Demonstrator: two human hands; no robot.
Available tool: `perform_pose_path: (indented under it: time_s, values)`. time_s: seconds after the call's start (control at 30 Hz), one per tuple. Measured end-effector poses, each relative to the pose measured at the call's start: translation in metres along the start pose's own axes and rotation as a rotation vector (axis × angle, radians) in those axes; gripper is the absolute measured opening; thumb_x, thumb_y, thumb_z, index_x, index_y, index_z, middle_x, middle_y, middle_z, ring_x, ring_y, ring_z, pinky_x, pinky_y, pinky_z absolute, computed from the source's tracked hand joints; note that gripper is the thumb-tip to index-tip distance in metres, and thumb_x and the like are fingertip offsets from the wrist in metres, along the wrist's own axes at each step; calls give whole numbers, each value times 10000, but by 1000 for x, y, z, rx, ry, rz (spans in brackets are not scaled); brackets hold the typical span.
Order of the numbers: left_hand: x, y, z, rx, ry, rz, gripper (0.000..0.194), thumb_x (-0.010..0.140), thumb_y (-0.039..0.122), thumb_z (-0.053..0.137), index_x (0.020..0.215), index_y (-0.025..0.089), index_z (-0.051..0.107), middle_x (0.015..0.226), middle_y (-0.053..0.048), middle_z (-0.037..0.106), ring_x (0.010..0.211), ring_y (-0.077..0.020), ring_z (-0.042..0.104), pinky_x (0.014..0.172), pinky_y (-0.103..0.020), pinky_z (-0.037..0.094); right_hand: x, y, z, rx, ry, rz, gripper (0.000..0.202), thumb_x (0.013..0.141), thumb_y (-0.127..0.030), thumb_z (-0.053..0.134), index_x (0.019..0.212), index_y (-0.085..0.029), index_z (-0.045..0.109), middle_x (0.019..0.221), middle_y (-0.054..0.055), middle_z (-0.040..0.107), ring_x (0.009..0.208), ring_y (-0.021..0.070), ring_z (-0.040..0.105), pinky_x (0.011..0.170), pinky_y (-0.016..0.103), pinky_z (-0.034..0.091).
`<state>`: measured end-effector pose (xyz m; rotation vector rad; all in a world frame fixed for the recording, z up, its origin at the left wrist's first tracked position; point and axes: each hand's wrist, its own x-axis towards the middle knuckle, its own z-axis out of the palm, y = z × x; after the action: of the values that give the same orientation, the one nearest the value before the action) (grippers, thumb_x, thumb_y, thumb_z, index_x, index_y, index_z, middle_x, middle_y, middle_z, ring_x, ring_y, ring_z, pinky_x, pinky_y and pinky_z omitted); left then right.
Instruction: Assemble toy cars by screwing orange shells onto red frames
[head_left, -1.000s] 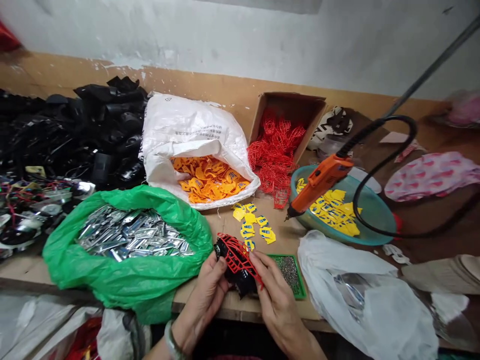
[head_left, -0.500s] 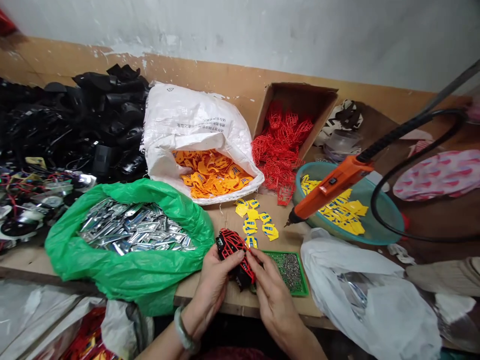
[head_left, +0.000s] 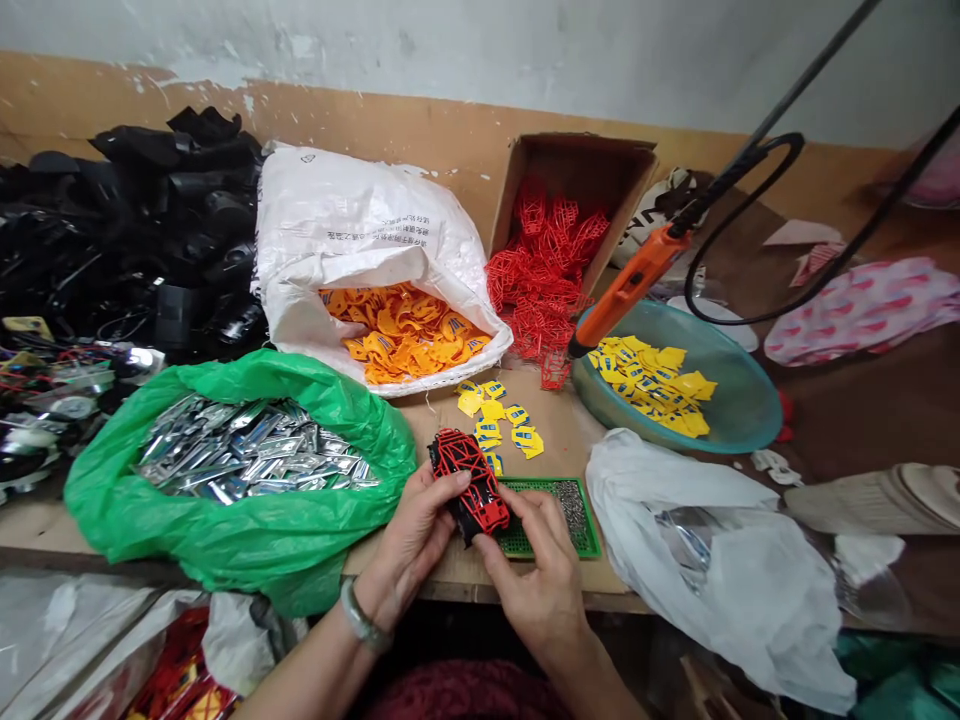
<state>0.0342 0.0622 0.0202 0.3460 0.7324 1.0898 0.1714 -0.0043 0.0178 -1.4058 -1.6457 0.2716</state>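
Between my hands is a black toy car body with a red lattice frame (head_left: 466, 480) over it. My left hand (head_left: 416, 535) grips its left side, the thumb lying across the top of the lattice. At the car's lower right end, my right hand (head_left: 536, 560) holds it between thumb and fingers. Just behind my right fingers lies a green tray (head_left: 517, 543) with small screws (head_left: 571, 510) at its right side. Several yellow pieces with blue markings (head_left: 491, 410) lie on the table beyond the car. An orange electric screwdriver (head_left: 630, 285) hangs at the upper right, untouched.
A green bag (head_left: 247, 540) of shiny metal-looking strips stands left. Behind are a white sack (head_left: 375, 205) of orange pieces and a cardboard box (head_left: 577, 150) spilling red frames. A teal basin (head_left: 750, 405) holds yellow pieces. A white plastic bag (head_left: 720, 570) lies right, black parts (head_left: 150, 220) far left.
My right hand has shifted to the car's lower end, its thumb and fingers now spread around it. More of the red frame shows. The screwdriver hangs higher in view, over the basin's edge.
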Motion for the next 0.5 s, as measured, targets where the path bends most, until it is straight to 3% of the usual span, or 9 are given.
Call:
perform_pose_path:
  time_s: [0.17,0.27,0.37,0.43,0.5]
  values:
    - [2,-2,3,0,-9,27,368,703,222,872,1013,128,695,901,-57,769,751,-170,701,727,-284,581,10,2,-1,29,17,58,349,847,-197,684,1197,-203,683,883,59,644,722,189,609,678,335,572]
    - [4,-4,3,5,-11,43,399,704,305,882,1018,132,706,934,-72,775,797,-198,713,780,-319,574,15,8,-2,185,34,234,284,828,-241,694,1107,-188,715,855,51,666,670,166,613,628,305,570]
    - [5,-5,3,-7,13,60,445,700,349,888,1051,137,714,968,-78,776,863,-224,714,867,-364,559,16,14,-3,399,35,432,295,842,-327,698,1091,-169,709,916,78,716,760,187,679,665,304,594]
    - [6,-6,3,-15,19,67,455,694,360,892,1049,136,718,964,-74,774,853,-216,706,875,-367,555,12,17,-1,411,65,436,315,849,-345,703,1111,-170,701,967,90,711,813,197,691,700,314,601]
    - [7,-7,2,-29,12,73,453,684,365,898,1028,134,717,943,-68,770,819,-200,696,841,-346,561,8,16,2,319,92,341,300,856,-311,698,1126,-183,699,1000,93,683,843,202,682,715,320,598]
